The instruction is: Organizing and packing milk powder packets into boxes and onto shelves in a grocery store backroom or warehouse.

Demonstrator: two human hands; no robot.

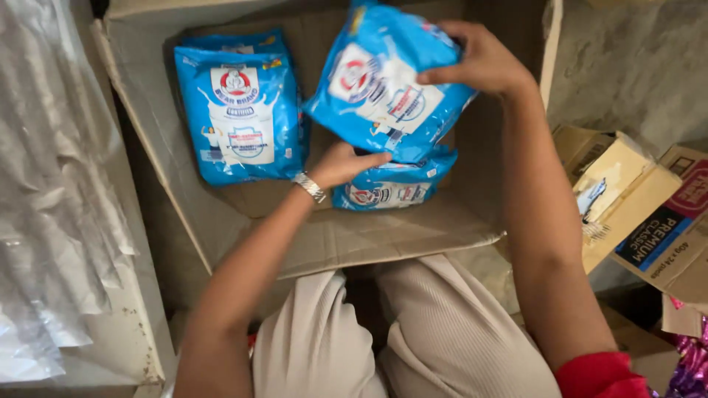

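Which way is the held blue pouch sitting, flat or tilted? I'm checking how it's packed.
Tilted: the blue pouch is lifted between the left hand and right hand, above the cardboard box floor.

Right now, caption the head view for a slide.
Both hands, left and right, hold a blue pouch over an open cardboard box.

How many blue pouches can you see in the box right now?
3: one blue pouch lies flat at the box's left, one held pouch is in both hands, one lower pouch sits beneath it. More may be hidden underneath.
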